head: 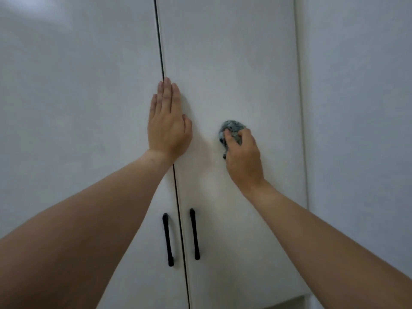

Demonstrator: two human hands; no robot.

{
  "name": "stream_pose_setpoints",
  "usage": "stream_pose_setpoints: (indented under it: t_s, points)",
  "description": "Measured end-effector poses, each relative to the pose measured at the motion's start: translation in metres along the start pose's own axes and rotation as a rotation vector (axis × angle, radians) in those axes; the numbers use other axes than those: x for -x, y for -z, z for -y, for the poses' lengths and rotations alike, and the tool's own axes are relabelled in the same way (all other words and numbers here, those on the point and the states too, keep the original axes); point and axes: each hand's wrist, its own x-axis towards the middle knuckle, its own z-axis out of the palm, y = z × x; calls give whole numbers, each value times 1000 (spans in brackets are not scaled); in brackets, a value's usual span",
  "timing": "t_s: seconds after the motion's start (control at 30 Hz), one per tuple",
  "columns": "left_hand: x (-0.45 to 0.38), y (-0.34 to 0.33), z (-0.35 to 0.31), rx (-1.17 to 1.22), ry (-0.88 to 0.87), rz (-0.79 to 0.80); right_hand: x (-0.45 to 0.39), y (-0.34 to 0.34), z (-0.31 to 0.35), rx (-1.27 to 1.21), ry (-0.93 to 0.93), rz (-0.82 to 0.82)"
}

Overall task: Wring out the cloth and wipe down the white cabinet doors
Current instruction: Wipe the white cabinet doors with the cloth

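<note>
Two tall white cabinet doors fill the view, the left door [78, 97] and the right door [234, 52], split by a dark vertical gap. My left hand [168, 126] lies flat with straight fingers across that gap, pressing on both doors. My right hand [243, 152] grips a bunched grey-blue cloth [231, 128] and holds it against the right door at mid height. Most of the cloth is hidden under my fingers.
Two black vertical handles hang lower down, the left handle [168, 239] and the right handle [194, 234], either side of the gap. A plain white side panel or wall [356, 108] stands to the right of the doors. The right door's bottom edge shows near the lower right.
</note>
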Motion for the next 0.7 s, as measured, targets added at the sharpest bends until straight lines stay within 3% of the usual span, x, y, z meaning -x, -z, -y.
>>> stream_pose_setpoints:
  t_s: [0.07,0.13,0.23,0.4,0.5,0.63,0.7]
  points:
    - [8,7,12,16,-42,-22,13,-5,22,22,382,49]
    - [19,15,28,-25,-33,-50,5,-9,38,8,569,90]
    - [36,21,51,-73,-2,-35,-37,-12,64,-60,506,111]
    - [41,17,54,-99,-9,-15,-85,-18,105,-174,183,29]
    - [42,17,54,-94,0,-5,-44,-26,94,-131,281,-8]
    - [43,19,55,-84,-5,-1,8,-26,65,-75,576,114]
    - [42,19,53,-90,0,-4,-8,-22,61,-48,563,127]
